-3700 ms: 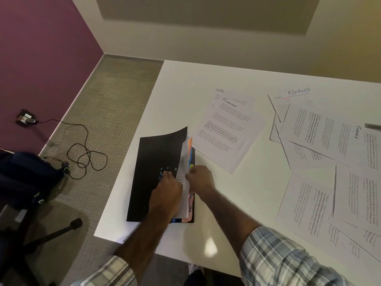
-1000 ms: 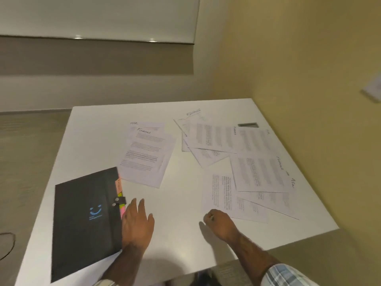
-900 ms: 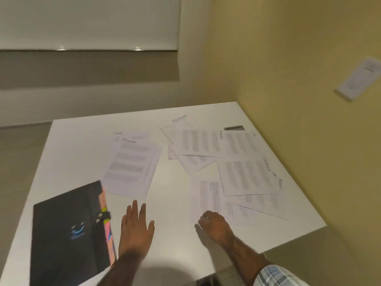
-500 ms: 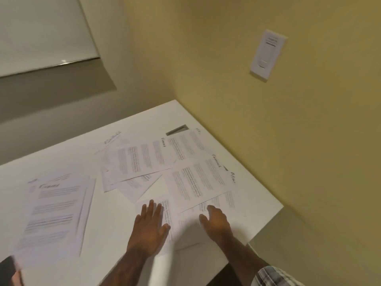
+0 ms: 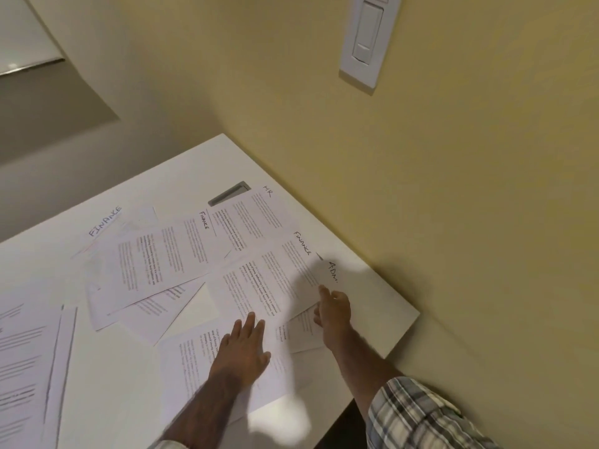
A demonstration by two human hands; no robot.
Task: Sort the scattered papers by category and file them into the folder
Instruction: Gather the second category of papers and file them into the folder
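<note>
Status: sorting is nowhere near done, by my read. Papers lie loose and overlapping across the right end of the white table (image 5: 382, 306). The folder is out of frame, so I can't say what's filed.

Headings I can read:
- HR sheet (image 5: 252, 218), far side
- middle FINANCE sheet (image 5: 162, 257), just left of it, black ink
- blue FINANCE sheet (image 5: 110, 218), further left, partly buried
- near FINANCE sheet (image 5: 259, 280), overlapping the ADM sheet (image 5: 337, 270)

Categories are mixed in one heap. The left stack (image 5: 26, 361) looks roughly squared, possibly a sorted pile, but its heading is cut off. Left to do: separate the three categories, square them, file them.

Hands:
- Left hand (image 5: 241, 351) is flat with fingers straight and together, pressing on the front sheet (image 5: 194, 367). Its fingertips reach the near FINANCE sheet's lower edge. It grips nothing.
- Right hand (image 5: 334, 314) has the index finger out, tip on the near FINANCE sheet's edge where it crosses the ADM sheet. The other fingers are loosely curled, with no pinch or lift visible.
- A plaid sleeve (image 5: 418, 416) covers the right forearm.

My guess at the step: picking the next sheet off the heap.

Surface and room:
- The tabletop is smooth, matte and white, so sheets should slide easily.
- There's a dark rectangular slot (image 5: 230, 193) in the top by the HR sheet, likely a cable port.
- The yellow wall (image 5: 453, 189) runs along the table's right edge, with a white light switch (image 5: 364, 40) above.
- The room has dim, warm light, and the hands cast soft shadows on the paper.
</note>
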